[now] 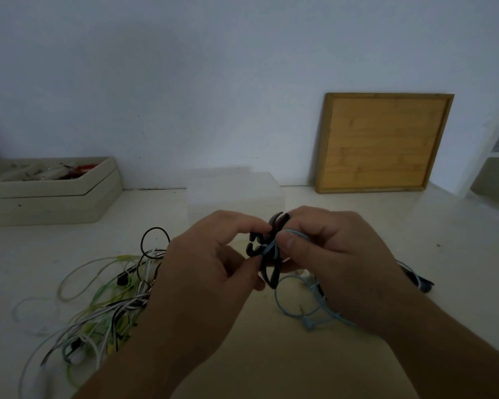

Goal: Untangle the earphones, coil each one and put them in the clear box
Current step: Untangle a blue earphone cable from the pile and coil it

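Observation:
My left hand and my right hand meet above the table's middle, both pinching a knot of black earphone cable wound with a light blue earphone cable. The blue cable trails down in loops under my right wrist. A tangled heap of white, green and black earphones lies on the table to the left, partly hidden by my left forearm. The clear box stands just behind my hands against the wall; it looks frosted and I cannot see inside.
A beige tray holding small tools sits at the back left. A wooden board leans on the wall at the back right. A dark cable end pokes out from behind my right wrist. The table is pale.

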### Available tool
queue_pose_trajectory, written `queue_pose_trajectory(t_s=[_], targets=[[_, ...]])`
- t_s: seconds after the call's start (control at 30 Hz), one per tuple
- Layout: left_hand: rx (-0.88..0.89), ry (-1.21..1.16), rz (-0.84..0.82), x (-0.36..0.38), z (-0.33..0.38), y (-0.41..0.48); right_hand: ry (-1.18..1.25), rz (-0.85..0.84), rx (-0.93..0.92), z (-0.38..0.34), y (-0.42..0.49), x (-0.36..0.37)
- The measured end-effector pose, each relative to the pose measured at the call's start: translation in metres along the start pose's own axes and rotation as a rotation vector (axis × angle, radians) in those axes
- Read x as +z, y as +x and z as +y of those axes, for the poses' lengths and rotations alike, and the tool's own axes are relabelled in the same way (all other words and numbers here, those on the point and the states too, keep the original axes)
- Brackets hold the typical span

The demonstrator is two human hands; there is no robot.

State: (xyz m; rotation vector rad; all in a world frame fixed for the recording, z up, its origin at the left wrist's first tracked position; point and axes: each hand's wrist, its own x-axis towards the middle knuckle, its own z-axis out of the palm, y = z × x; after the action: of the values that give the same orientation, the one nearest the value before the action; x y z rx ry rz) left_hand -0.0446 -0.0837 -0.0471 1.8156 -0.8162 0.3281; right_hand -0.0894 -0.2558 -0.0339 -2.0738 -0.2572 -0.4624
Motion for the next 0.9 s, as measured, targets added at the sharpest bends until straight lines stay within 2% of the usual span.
queue_pose_trajectory(t_s=[0.27, 0.6, 0.8, 0.9], targets=[[0.033, 0.166, -0.022, -0.001, 0.001, 0.0, -0.001, 0.0, 0.027, 0.0, 0.001, -0.002], [0.05, -0.02, -0.065, -0.004, -0.002, 0.002, -0.018, -0.032, 0.058, -0.003, 0.001, -0.009], [0.062, 0.047, -0.078, -0.005, -0.003, 0.002, 0.033, -0.036, 0.166, -0.007, 0.002, -0.016], [0.065, 0.087, -0.126, -0.005, -0.002, 0.001, -0.085, -0.003, 0.181, -0.007, 0.003, -0.024]])
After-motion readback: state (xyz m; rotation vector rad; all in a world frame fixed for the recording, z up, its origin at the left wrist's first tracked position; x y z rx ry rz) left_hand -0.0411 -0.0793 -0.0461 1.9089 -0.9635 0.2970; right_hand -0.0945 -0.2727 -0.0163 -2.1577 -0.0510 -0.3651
